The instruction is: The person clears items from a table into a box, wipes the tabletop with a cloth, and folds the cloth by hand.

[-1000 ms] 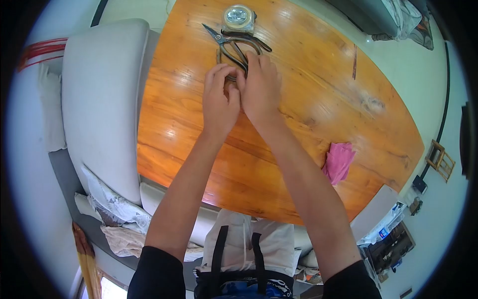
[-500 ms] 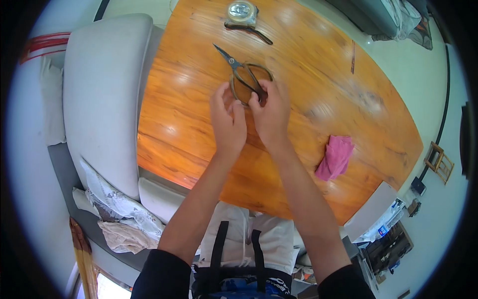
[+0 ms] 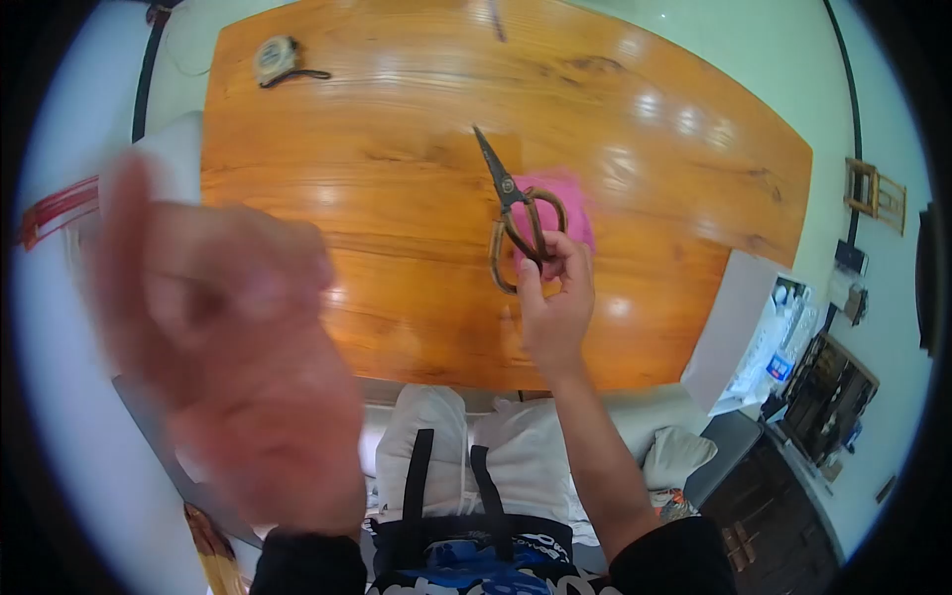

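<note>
My right hand (image 3: 558, 307) grips the handles of a pair of dark-bladed scissors (image 3: 509, 190), whose tips point up and slightly left. Behind the scissors, partly covered by them, a pink cloth (image 3: 577, 203) lies on the wooden table (image 3: 397, 178). My left hand (image 3: 238, 337) is raised close to the camera at the left, large and smeared by motion, touching neither the scissors nor the cloth. Its index finger seems to point up, but whether it holds anything cannot be made out.
A tape measure (image 3: 276, 61) with a black strap rests at the table's upper left. Near the right table edge stands a white box (image 3: 729, 332) with packaged items. Beyond it is a small wooden stool (image 3: 875, 193). A pale sofa lies behind my left hand.
The view has turned to the right. My left hand has left the scissors and come up toward the camera. My right hand has carried the scissors over to the pink cloth.
</note>
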Demonstrator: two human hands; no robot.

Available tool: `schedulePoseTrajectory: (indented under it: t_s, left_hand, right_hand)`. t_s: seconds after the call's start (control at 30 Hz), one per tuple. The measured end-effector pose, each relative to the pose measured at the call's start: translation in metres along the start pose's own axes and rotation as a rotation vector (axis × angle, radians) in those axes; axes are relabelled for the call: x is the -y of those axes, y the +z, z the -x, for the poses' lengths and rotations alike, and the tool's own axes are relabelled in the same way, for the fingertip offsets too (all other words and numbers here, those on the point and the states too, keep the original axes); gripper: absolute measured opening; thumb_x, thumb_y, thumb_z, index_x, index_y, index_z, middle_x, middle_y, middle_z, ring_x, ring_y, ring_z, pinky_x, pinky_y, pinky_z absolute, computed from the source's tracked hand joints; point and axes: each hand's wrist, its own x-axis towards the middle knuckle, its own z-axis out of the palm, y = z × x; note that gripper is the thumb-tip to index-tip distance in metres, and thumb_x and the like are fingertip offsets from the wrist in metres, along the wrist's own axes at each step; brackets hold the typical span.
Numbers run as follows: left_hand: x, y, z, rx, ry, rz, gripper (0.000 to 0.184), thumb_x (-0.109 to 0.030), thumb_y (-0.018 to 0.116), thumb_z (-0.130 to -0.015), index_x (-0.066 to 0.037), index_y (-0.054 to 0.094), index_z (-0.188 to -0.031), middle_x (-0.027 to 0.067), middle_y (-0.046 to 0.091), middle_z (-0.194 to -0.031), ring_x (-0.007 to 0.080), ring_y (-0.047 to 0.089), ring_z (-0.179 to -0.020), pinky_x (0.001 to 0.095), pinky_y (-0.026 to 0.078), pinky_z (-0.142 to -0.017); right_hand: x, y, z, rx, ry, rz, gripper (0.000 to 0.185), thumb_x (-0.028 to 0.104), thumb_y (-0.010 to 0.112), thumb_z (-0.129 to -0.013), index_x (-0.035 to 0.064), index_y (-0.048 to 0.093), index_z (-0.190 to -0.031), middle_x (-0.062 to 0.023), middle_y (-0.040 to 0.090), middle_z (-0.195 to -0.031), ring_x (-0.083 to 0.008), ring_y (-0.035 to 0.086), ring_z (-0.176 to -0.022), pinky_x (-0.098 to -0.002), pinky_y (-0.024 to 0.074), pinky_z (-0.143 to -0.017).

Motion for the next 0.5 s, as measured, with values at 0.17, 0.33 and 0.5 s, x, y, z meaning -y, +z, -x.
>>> schedulePoseTrajectory:
  t_s: [0.17, 0.33, 0.5]
  left_hand:
    - [-0.051, 0.064, -0.015, 0.258, 0.194, 0.129, 0.062, -0.037, 0.056, -0.098, 0.005, 0.045, -0.142, 0.0112, 0.057, -0.116, 0.0205, 0.055, -0.099, 0.0349, 0.046, -0.084]
    - [-0.075, 0.140, -0.006, 0.391, 0.252, 0.202, 0.060, -0.034, 0.056, -0.097, 0.005, 0.046, -0.141, 0.0119, 0.057, -0.117, 0.0220, 0.055, -0.101, 0.0358, 0.046, -0.086]
    - [-0.086, 0.201, 0.007, 0.478, 0.274, 0.239, 0.058, -0.032, 0.057, -0.096, 0.005, 0.048, -0.139, 0.0127, 0.058, -0.119, 0.0235, 0.056, -0.104, 0.0367, 0.045, -0.089]
  right_hand:
    - [-0.022, -0.081, 0.010, -0.079, 0.069, -0.032, 0.033, -0.001, 0.071, -0.081, 0.0019, 0.063, -0.114, -0.0070, 0.059, -0.097, -0.0167, 0.049, -0.079, -0.0289, 0.0442, -0.073]
    - [-0.030, -0.146, 0.017, -0.159, 0.059, -0.066, 0.035, -0.001, 0.071, -0.080, 0.0025, 0.064, -0.114, -0.0062, 0.059, -0.096, -0.0163, 0.048, -0.078, -0.0282, 0.0441, -0.072]
    - [-0.035, -0.201, 0.019, -0.218, 0.056, -0.058, 0.035, -0.002, 0.072, -0.079, 0.0027, 0.065, -0.113, -0.0064, 0.060, -0.097, -0.0165, 0.050, -0.079, -0.0281, 0.0444, -0.071]
